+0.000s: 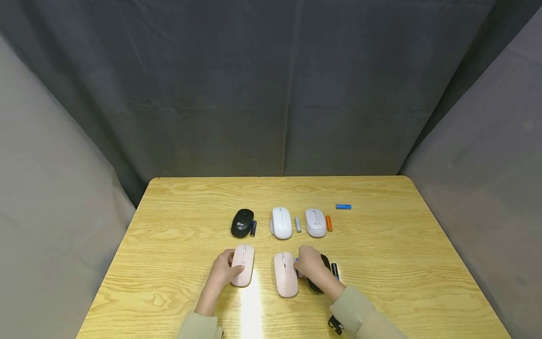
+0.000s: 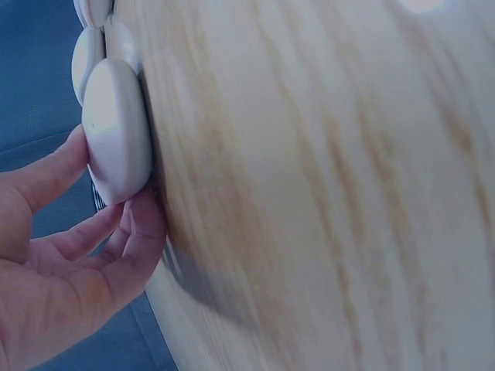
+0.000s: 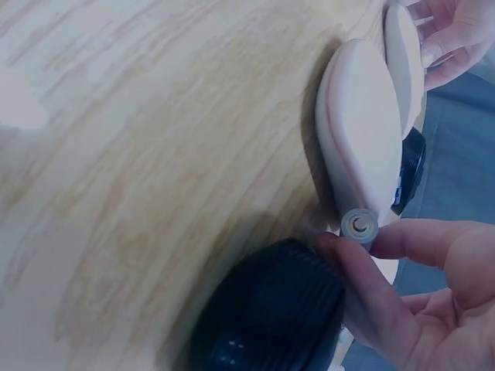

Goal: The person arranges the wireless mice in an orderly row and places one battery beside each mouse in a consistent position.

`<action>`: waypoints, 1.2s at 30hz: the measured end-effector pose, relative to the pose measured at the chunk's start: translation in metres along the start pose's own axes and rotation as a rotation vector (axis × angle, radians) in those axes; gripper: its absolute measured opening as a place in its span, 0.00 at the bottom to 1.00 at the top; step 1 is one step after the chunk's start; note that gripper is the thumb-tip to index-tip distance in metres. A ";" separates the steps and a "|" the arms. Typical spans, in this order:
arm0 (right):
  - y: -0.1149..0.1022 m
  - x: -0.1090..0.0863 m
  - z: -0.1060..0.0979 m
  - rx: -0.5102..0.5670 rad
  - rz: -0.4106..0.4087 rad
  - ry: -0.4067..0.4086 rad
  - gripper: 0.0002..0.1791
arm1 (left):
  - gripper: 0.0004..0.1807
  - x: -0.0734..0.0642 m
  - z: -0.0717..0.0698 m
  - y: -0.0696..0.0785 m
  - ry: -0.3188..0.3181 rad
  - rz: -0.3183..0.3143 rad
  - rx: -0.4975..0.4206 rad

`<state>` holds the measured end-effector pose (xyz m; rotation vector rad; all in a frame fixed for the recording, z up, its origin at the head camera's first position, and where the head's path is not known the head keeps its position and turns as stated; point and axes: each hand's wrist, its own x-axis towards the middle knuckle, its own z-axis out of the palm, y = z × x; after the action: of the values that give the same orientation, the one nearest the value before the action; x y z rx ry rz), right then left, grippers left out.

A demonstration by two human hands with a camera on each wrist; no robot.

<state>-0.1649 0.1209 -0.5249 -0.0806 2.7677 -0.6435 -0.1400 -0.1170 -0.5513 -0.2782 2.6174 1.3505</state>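
At the front left of the head view, my left hand point(image 1: 221, 270) grips a pale pink computer mouse point(image 1: 244, 259) by its side, the thumb lying on its edge. My right hand point(image 1: 311, 262) pinches a small cylindrical battery point(image 3: 360, 226) between thumb and fingers, its metal end showing in the right wrist view. That battery is close beside a second pink mouse point(image 1: 285, 278), to the right of the first. Under the right hand and wrist is a black mouse point(image 3: 271, 309), partly hidden in the head view.
Behind the hands stand a black mouse point(image 1: 242, 222) with a dark battery point(image 1: 253, 229), a white mouse point(image 1: 281, 223) with a grey battery point(image 1: 298, 224), and another pale mouse point(image 1: 315, 222) with an orange battery point(image 1: 329, 223). A blue battery point(image 1: 343, 206) lies farther back; another dark battery point(image 1: 335, 270) lies right.
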 end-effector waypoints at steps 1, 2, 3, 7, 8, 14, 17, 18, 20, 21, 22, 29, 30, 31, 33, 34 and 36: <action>0.001 0.000 0.000 -0.009 -0.002 0.009 0.13 | 0.28 0.000 0.000 0.000 -0.001 -0.003 -0.001; 0.001 0.001 0.001 -0.017 -0.005 0.020 0.13 | 0.28 0.000 0.000 0.000 -0.001 -0.004 -0.003; 0.001 0.001 0.002 -0.023 -0.005 0.026 0.13 | 0.28 0.000 0.001 0.000 0.000 -0.004 -0.006; 0.003 0.002 0.006 -0.030 -0.010 0.054 0.17 | 0.28 0.000 0.000 0.000 0.003 0.003 -0.017; 0.003 0.002 0.007 -0.032 -0.013 0.060 0.18 | 0.28 0.000 0.000 0.000 0.004 0.006 -0.020; 0.004 0.004 0.011 -0.068 -0.034 0.084 0.19 | 0.28 0.000 -0.001 0.000 0.001 0.020 -0.013; 0.003 0.004 0.013 -0.094 -0.043 0.089 0.17 | 0.29 0.000 0.000 -0.001 0.002 0.017 -0.012; 0.003 0.005 0.013 -0.098 -0.046 0.089 0.16 | 0.29 0.000 0.000 -0.001 0.003 0.018 -0.012; 0.002 0.005 0.014 -0.113 -0.053 0.087 0.15 | 0.29 0.000 0.000 -0.001 0.004 0.015 -0.011; 0.002 0.005 0.014 -0.121 -0.055 0.085 0.14 | 0.29 0.000 0.000 0.000 0.004 0.012 -0.010; 0.002 0.005 0.014 -0.130 -0.061 0.085 0.13 | 0.29 0.000 0.000 0.000 0.005 0.010 -0.010; 0.000 0.007 0.014 -0.167 -0.058 0.091 0.09 | 0.29 0.000 -0.001 0.000 0.004 0.005 -0.003; 0.000 0.007 0.015 -0.163 -0.056 0.092 0.10 | 0.29 0.000 -0.001 0.000 0.005 0.006 -0.002; 0.000 0.007 0.015 -0.158 -0.055 0.095 0.10 | 0.28 0.000 -0.001 0.000 0.005 0.006 -0.002; 0.000 0.006 0.015 -0.152 -0.056 0.097 0.10 | 0.28 0.000 -0.001 0.000 0.005 0.007 0.000; 0.000 0.006 0.015 -0.149 -0.056 0.097 0.10 | 0.28 0.000 -0.001 0.000 0.003 0.007 0.000; 0.000 0.005 0.016 -0.154 -0.064 0.103 0.10 | 0.28 0.000 -0.001 0.000 0.001 0.010 0.000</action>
<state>-0.1651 0.1138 -0.5399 -0.1741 2.9214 -0.4614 -0.1396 -0.1178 -0.5506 -0.2658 2.6236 1.3535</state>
